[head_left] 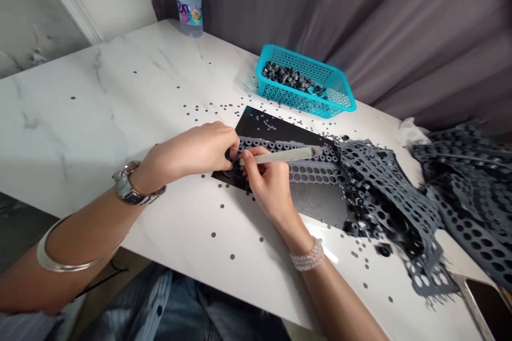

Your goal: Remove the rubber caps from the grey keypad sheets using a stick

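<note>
My left hand (200, 152) is closed, thumb and fingers curled at the left end of a grey perforated strip (312, 173) with rows of round holes. My right hand (270, 181) grips a pale, slender stick-like tool (286, 155) like a pen. The tool's blunt, stained end points up to the right, and its other end is at the strip, beside my left fingertips. Under the strip lies a dark flat board (272, 123). My fingers hide the exact contact.
A turquoise basket (306, 101) of small black pieces stands behind the board. Perforated offcuts (384, 186) and loose black rings heap up on the right, near a phone (490, 303). Small dark discs dot the white table (100, 133). A water bottle (188, 2) stands at the back left.
</note>
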`<state>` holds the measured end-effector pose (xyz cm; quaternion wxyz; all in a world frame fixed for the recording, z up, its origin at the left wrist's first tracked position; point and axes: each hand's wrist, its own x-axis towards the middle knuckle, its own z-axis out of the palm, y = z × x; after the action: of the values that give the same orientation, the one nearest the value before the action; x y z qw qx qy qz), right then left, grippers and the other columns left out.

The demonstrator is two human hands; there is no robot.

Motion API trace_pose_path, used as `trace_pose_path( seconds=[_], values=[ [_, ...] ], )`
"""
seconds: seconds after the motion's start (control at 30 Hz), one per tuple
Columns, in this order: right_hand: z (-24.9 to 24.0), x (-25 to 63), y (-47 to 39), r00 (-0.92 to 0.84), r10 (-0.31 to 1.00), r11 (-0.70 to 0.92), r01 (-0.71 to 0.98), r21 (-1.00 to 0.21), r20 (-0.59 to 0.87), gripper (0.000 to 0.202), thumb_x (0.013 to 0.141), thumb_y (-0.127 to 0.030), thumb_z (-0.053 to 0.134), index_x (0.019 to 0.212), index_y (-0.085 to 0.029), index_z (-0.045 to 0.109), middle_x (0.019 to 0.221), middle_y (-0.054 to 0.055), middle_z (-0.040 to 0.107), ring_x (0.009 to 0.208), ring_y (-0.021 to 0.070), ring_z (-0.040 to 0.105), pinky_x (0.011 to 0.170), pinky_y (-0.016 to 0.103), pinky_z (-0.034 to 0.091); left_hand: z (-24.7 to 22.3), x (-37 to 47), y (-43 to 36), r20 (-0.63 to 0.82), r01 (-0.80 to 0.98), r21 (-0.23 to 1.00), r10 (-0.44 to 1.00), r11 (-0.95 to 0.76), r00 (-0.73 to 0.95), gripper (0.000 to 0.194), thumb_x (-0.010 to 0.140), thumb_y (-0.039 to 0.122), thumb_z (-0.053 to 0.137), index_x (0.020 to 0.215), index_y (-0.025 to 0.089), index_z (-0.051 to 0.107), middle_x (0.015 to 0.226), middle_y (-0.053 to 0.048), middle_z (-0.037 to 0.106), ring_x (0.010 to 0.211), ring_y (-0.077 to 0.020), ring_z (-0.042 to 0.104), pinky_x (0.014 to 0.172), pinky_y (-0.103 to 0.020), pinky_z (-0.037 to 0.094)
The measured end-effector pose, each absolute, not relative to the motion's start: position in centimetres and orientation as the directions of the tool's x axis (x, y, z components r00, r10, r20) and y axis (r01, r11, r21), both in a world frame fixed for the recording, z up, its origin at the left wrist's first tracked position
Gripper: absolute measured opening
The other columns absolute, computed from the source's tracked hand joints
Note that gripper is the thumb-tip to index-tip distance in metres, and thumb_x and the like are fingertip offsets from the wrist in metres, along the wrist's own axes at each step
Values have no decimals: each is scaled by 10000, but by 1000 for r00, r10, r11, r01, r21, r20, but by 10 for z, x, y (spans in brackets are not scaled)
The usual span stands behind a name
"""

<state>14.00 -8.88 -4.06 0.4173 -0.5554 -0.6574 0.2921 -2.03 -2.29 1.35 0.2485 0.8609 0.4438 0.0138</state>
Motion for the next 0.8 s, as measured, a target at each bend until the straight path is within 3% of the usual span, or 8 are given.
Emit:
trace_pose_path(
  seconds=[0.23, 0.43, 0.53, 0.67, 0.8],
  values=[
    [-40, 135, -91, -38, 953, 269, 568, -778, 301, 269, 958, -309, 429, 800, -197, 617, 707, 7, 640, 555, 106, 533, 558, 228, 376, 12, -19, -18, -213, 712, 497, 726, -496, 654, 117, 677, 197, 569, 603, 218, 657, 507, 21, 492, 472, -110, 369, 517, -290, 230],
    [-42, 127, -91, 5, 948, 245, 629, -738, 318, 257, 952, -285, 418, 796, -201, 604, 678, 10, 628, 545, 115, 524, 573, 242, 378, 30, -32, -7, -380, 640, 662, 561, -390, 736, 95, 654, 247, 671, 704, 231, 750, 485, 37, 438, 468, -98, 362, 486, -282, 222],
    [-42, 128, -90, 35, 962, 209, 548, -810, 271, 262, 943, -331, 444, 787, -196, 605, 617, -4, 593, 508, 106, 500, 534, 238, 375, 37, -45, 3, -255, 584, 770, 714, -258, 652, 118, 679, 279, 719, 768, 207, 749, 524, 32, 449, 483, -74, 347, 476, -262, 214],
    [-35, 138, -88, 179, 965, 142, 253, -957, 190, 302, 922, -427, 482, 783, -189, 605, 631, -5, 600, 527, 103, 545, 505, 221, 425, 31, -46, 13, -217, 203, 970, 844, 132, 490, 89, 787, 245, 658, 790, 159, 683, 581, 29, 409, 447, -25, 264, 398, -203, 136],
    [-28, 156, -84, 380, 909, 152, 85, -985, 173, 280, 871, -440, 557, 791, -176, 604, 662, 3, 617, 538, 103, 564, 517, 226, 468, 18, -30, 15, -314, -199, 881, 845, 429, 433, 96, 793, 103, 584, 707, 106, 627, 683, -34, 510, 453, -8, 324, 330, -133, 188]
  ],
)
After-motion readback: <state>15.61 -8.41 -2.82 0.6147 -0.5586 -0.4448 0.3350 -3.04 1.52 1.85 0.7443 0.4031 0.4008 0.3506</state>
